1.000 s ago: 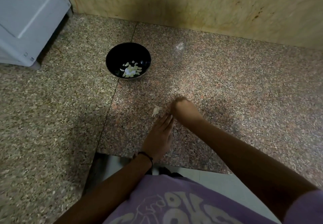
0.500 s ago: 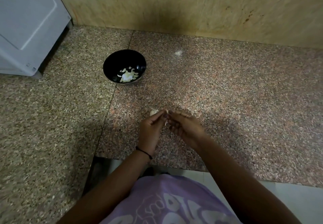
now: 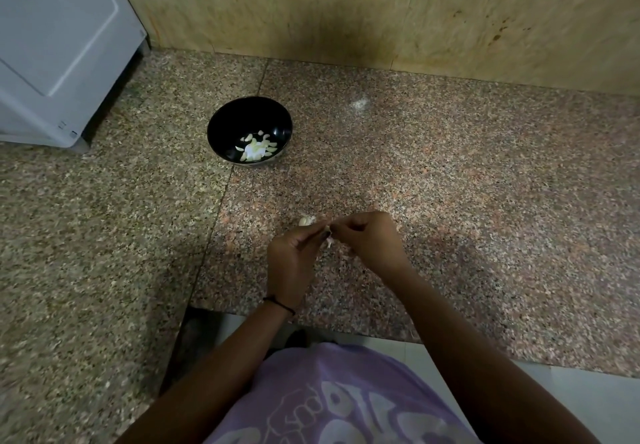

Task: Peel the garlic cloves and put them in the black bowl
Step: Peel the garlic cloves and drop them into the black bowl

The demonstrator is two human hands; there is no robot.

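Note:
My left hand [image 3: 293,253] and my right hand [image 3: 369,239] meet fingertip to fingertip above the granite counter [image 3: 450,201], both pinching a small garlic clove [image 3: 329,241] whose pale skin hangs down between them. Just beyond my left fingers, a piece of garlic [image 3: 306,220] lies on the counter. The black bowl [image 3: 225,125] stands farther back and to the left, holding several peeled white cloves [image 3: 257,147] at its bottom.
A white appliance [image 3: 62,45] stands at the back left corner. A beige tiled wall [image 3: 381,11] closes the back of the counter. The counter's front edge runs just below my wrists, with pale floor [image 3: 571,391] beneath.
My left hand lay flat on the counter a second ago; it has since lifted and joined my right hand on the clove. The piece of garlic on the counter has stayed put.

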